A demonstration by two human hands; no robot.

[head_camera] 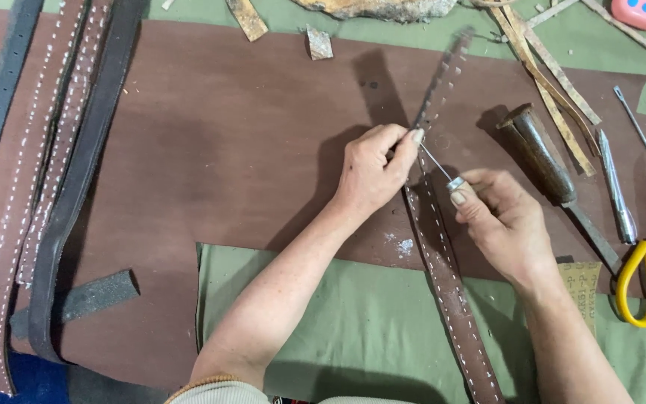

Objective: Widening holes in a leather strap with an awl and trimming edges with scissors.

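Btwn both hands, stitched strap runs near-to-far, upper end raised; left hand pinches strap, right hand pinches awl.

Premises: a leatherworking workshop. Evidence: large brown leather sheet over green cloth, stitched straps, wooden-handled awl, yellow-handled scissors, offcut strips.

Green cloth-covered worktable, perhaps daylit.
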